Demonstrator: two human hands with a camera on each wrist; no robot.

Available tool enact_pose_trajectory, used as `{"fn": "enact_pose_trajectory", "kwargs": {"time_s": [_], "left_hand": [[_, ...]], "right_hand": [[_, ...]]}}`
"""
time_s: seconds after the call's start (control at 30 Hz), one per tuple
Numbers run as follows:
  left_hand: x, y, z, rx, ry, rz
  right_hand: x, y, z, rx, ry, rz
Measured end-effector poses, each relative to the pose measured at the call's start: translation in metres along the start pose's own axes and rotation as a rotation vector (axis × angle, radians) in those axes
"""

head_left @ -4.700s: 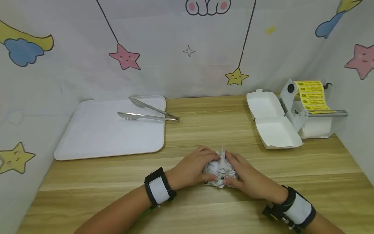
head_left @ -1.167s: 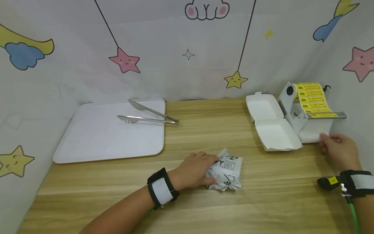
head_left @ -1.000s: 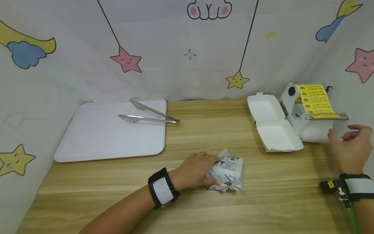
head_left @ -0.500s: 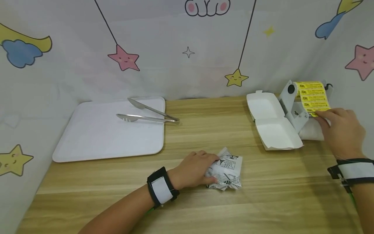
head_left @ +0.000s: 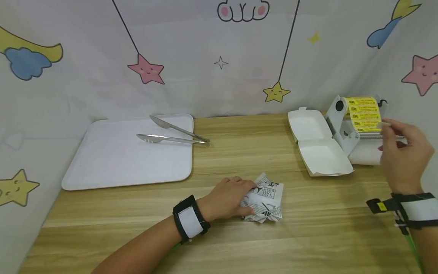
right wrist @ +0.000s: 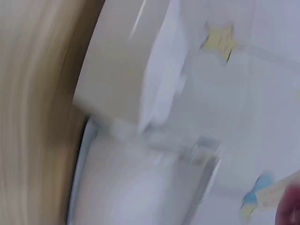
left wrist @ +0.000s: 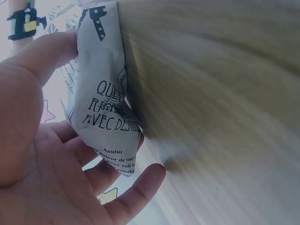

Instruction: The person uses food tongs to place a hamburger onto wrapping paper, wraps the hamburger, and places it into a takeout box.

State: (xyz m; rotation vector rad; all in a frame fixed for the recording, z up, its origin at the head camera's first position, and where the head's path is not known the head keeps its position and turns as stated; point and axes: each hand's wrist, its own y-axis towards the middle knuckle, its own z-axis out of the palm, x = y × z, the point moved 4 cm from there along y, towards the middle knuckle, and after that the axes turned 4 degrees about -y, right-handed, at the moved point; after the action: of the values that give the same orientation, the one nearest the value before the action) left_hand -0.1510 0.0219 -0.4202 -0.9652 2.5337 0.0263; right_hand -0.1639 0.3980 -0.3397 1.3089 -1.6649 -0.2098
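My left hand (head_left: 224,199) holds the left side of a small paper-wrapped package (head_left: 268,201) printed like newspaper, lying on the table. In the left wrist view the thumb lies along one side of the package (left wrist: 101,98), with the fingers on the other. At the right, my right hand (head_left: 407,156) pinches a small label strip (head_left: 384,124) between thumb and fingertips, in front of the label dispenser (head_left: 366,114) with its roll of yellow labels. The blurred right wrist view shows the pale label (right wrist: 274,192) at the corner, by a fingertip.
An open white takeout box (head_left: 325,156) stands left of the dispenser. At the back left lies a white tray (head_left: 119,163), with metal tongs (head_left: 178,139) resting across its right edge. A printed curtain (head_left: 205,38) hangs behind the wooden table (head_left: 239,148).
My right hand left the package, went to the dispenser, took hold of the label end, and now has a separate strip just off the roll. The left hand has stayed on the package.
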Motion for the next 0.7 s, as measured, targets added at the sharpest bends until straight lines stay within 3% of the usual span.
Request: {"fn": "enact_pose_trajectory", "kwargs": {"time_s": [0.07,0.17,0.3,0.37,0.53,0.7], "left_hand": [[0.0,0.0,0.001,0.0,0.003,0.001],[0.001,0.001,0.001,-0.003,0.0,0.003],[0.0,0.001,0.002,-0.01,-0.005,0.013],[0.0,0.002,0.002,-0.014,-0.002,0.016],[0.0,0.002,0.001,-0.016,-0.004,0.012],[0.0,0.001,0.0,-0.022,-0.003,0.019]], "right_hand": [[0.028,-0.017,0.005,0.092,0.114,-0.159],[0.071,-0.053,0.017,0.304,0.297,-0.384],[0.112,-0.103,0.032,0.569,0.409,-0.623],[0.122,-0.123,0.038,0.646,0.415,-0.709],[0.127,-0.156,0.045,0.708,0.398,-0.828],[0.126,-0.168,0.051,0.716,0.348,-0.885]]}}
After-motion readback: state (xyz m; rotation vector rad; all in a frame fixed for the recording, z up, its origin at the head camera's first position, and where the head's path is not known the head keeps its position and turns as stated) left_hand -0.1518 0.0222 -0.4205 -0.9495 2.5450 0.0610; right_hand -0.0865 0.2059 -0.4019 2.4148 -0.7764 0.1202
